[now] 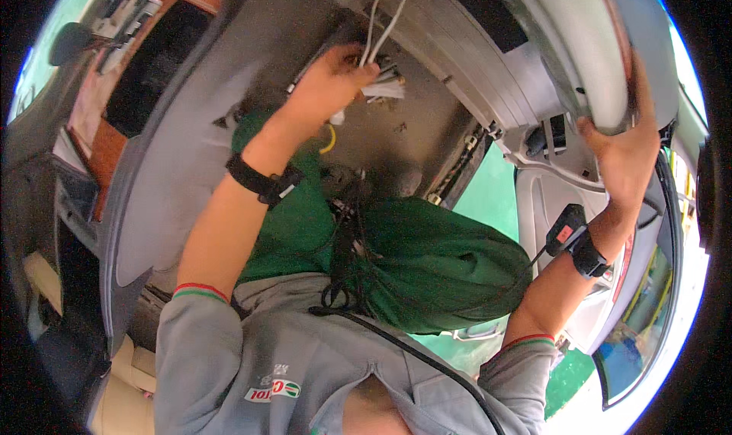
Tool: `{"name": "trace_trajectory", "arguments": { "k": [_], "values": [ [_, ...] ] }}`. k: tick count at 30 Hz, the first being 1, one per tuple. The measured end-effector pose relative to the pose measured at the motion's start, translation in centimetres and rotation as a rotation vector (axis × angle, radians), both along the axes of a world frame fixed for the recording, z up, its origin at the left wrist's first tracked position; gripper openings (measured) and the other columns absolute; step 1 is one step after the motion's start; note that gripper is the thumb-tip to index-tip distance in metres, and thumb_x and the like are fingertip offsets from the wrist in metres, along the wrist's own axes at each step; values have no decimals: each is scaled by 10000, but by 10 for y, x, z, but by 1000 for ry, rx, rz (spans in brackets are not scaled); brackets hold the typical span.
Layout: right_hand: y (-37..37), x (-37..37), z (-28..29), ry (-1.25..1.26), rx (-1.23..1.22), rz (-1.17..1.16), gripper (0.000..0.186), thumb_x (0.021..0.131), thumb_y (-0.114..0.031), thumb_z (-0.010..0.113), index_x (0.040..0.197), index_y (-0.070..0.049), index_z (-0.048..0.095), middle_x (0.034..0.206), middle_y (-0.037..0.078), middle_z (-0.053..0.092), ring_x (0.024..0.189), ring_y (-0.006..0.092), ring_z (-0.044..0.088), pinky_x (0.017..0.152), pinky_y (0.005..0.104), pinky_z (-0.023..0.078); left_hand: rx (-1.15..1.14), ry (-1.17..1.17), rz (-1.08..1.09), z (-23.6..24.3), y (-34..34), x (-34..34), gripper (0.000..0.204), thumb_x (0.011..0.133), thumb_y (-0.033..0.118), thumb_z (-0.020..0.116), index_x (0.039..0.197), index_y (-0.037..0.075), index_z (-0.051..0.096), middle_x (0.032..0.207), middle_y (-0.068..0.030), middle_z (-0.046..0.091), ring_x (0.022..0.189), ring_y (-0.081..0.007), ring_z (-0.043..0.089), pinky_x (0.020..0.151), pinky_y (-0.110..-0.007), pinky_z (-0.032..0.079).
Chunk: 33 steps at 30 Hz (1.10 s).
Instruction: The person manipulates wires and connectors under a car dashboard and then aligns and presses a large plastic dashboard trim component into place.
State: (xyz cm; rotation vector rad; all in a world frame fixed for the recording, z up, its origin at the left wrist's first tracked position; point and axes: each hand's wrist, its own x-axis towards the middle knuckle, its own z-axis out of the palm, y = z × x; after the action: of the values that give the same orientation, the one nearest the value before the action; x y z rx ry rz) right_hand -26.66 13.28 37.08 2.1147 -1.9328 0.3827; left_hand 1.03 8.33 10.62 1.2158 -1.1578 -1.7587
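My left hand [326,90] is closed on a thin white cable [390,25], which loops up out of the top of the picture. Just beside its fingertips are loose wires with white ends [387,90] over a dark, bare cavity. My right hand [629,157] is wrapped round the lower end of a curved, pale trim panel [598,61], the thumb on one side and the fingers along the other. Black straps circle both wrists. A small black box [566,227] hangs on a lead by the right wrist.
I sit inside a car, legs in green trousers [435,260]. A large grey panel [164,168] curves along my left. The car door [557,191] stands open on my right, with green floor [488,187] showing past the sill. A black cord [412,351] crosses my chest.
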Motion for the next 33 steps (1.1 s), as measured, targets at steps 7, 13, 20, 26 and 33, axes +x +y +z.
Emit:
{"name": "trace_trajectory", "arguments": {
  "k": [7, 13, 20, 26, 33],
  "values": [
    [-6, -3, -4, 7, 19, 9, 918, 570, -7, 772, 1434, -125, 485, 1257, 158, 638, 1114, 256, 627, 976, 369, 495, 14, 32, 32, -2, -10, 12, 542, 917, 240, 662, 1345, -43, 490, 1023, -99, 693, 858, -155, 632, 789, -284, 510],
    [-4, 0, -8, 7, -30, 27, 920, 561, 6, 762, 1429, -134, 492, 1274, 150, 629, 1138, 249, 612, 994, 374, 480, 10, 55, 83, 8, -11, 13, 493, 919, 198, 643, 1337, -27, 510, 1019, -88, 697, 847, -147, 627, 784, -273, 509],
    [-5, 0, -13, 8, -41, -24, 928, 552, -7, 771, 1429, -145, 497, 1263, 153, 635, 1128, 258, 617, 994, 381, 481, -21, 73, -58, 5, -7, -4, 422, 928, 159, 635, 1320, 26, 554, 1008, -68, 692, 863, -130, 609, 799, -262, 493],
    [-2, 0, -14, 57, -60, -20, 930, 551, -40, 781, 1430, -147, 498, 1259, 159, 636, 1116, 266, 626, 978, 399, 494, -89, 211, -124, 3, 3, -11, 429, 942, 124, 611, 1357, 52, 530, 1081, -63, 679, 932, -131, 610, 822, -264, 485],
    [-1, -2, -16, 48, -61, -27, 923, 546, -33, 764, 1424, -144, 506, 1238, 165, 644, 1102, 262, 629, 978, 393, 493, -113, 195, -175, 8, 1, 1, 455, 952, 122, 591, 1387, 34, 493, 1137, -68, 667, 929, -129, 609, 791, -264, 495]
  ]
}}
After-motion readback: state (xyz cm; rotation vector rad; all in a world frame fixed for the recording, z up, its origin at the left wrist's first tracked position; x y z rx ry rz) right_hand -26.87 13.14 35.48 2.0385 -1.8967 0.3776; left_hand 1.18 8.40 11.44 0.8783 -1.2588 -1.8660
